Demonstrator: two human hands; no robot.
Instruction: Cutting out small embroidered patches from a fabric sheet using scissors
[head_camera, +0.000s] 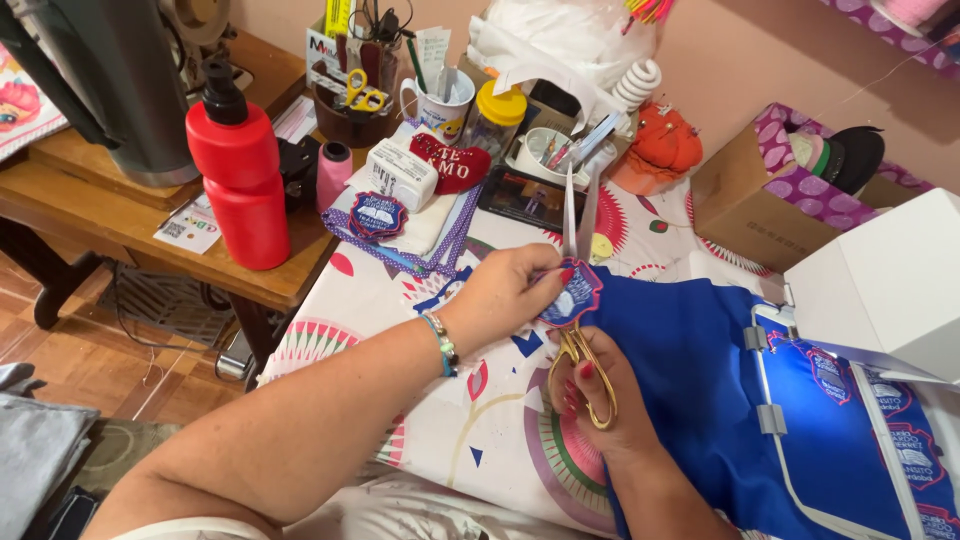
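Observation:
My left hand (505, 292) pinches a small shield-shaped embroidered patch (572, 292), blue with a pink edge, at the border of a blue fabric (690, 370). My right hand (600, 405) grips gold-handled scissors (578, 250), whose silver blades point up and away past the patch. The blue fabric runs right into a white embroidery frame (765, 390) under a white machine (885, 280), where more patches of the same kind are stitched.
A patterned cloth (490, 430) covers the table. A red bottle (240, 170) stands on a wooden side table (120, 215). A second patch (377, 213), pink thread spool (334, 170), mug (437, 105), orange pincushion (660, 150), phone (528, 197) and cardboard box (745, 205) crowd the back.

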